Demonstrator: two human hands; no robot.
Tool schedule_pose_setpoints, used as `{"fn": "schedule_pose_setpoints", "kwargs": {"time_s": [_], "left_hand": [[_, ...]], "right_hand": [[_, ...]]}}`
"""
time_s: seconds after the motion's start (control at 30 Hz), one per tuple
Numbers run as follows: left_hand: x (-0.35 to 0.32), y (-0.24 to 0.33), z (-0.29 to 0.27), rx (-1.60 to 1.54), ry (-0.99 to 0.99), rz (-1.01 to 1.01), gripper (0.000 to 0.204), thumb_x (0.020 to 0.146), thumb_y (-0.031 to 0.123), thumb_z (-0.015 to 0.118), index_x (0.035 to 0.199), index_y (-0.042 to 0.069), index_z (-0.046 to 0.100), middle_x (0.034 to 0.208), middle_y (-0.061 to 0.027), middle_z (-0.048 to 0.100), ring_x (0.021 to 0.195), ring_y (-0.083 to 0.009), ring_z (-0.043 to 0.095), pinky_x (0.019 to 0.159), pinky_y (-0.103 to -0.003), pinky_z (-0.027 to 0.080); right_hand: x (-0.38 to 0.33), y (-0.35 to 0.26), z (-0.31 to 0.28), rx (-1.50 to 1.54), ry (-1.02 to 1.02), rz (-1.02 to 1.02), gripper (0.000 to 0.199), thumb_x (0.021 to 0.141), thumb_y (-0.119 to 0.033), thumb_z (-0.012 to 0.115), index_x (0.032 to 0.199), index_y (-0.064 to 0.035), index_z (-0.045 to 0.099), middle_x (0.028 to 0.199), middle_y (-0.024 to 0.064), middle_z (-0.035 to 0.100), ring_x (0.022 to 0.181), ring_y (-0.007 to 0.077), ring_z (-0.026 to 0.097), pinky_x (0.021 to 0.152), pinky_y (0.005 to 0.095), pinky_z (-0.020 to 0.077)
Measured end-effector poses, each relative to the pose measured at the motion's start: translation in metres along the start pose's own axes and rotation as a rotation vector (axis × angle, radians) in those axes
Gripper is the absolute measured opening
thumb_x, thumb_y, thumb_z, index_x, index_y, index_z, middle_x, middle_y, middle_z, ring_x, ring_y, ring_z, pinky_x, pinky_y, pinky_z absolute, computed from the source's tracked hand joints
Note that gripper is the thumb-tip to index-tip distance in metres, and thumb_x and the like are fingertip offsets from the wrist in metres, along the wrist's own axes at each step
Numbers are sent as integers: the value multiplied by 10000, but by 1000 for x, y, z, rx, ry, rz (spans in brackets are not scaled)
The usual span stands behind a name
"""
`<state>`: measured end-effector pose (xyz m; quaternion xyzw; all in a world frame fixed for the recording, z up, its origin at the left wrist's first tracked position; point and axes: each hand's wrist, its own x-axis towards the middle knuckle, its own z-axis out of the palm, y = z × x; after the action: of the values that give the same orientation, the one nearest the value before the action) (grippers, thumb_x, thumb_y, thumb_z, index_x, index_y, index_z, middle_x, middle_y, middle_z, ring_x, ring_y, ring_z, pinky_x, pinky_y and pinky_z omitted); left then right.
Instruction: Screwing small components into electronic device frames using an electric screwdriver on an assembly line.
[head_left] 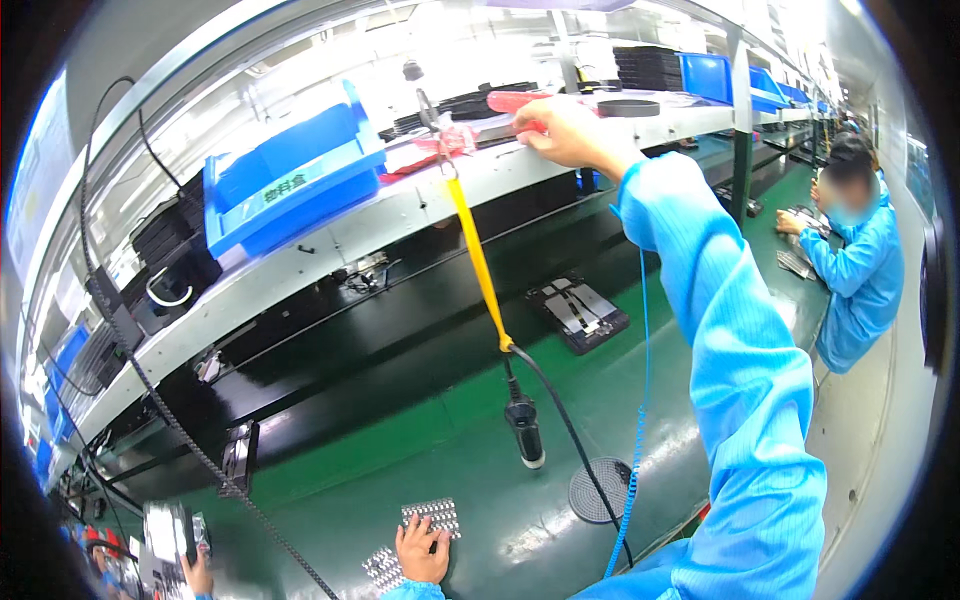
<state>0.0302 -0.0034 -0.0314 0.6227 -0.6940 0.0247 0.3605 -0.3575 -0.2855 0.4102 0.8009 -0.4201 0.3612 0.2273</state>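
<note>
My right hand (572,133) is raised to the shelf, its fingers closed around a red, see-through plastic piece (512,101). Crumpled pink-red film (458,140) lies on the shelf to the left of it. Down on the green bench, my left hand (421,553) rests with fingers spread on the lower edge of a sheet of small silver parts (432,516). A second such sheet (383,568) lies just left of that hand. Between my hands, an electric screwdriver (522,430) hangs below a yellow strap (474,255).
A blue bin (292,185) and a black roll (628,107) stand on the shelf. An opened tablet-like device (578,312), a round grey mat (600,489) and a coiled blue cord (634,480) are around the bench. A co-worker (862,260) sits right; another person's hand (197,577) shows lower left.
</note>
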Motion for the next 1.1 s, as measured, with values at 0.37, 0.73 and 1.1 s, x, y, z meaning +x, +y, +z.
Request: {"fn": "schedule_pose_setpoints", "kwargs": {"time_s": [0.37,0.73,1.1], "left_hand": [[-2,0,1,-45,56,-29,116,741,205,736,722,95,705,1025,-117,686,1093,-301,597,996,-507,350],[-1,-1,3,-67,68,-17,111,733,193,739,734,89,699,1023,-123,685,1093,-305,598,990,-501,360],[3,26,-25,35,197,188,109,709,106,747,753,50,665,1003,-122,671,1032,-336,607,966,-499,377]], "right_hand": [[57,-13,23,-118,-255,200,472,833,-391,645,1046,30,623,972,238,653,927,370,637,818,408,511],[27,35,-5,-42,889,70,188,931,-185,547,928,-32,657,701,162,638,593,272,619,572,364,478],[-174,-120,-97,577,331,104,162,899,-107,591,901,38,663,763,27,656,654,45,556,588,190,426]]}}
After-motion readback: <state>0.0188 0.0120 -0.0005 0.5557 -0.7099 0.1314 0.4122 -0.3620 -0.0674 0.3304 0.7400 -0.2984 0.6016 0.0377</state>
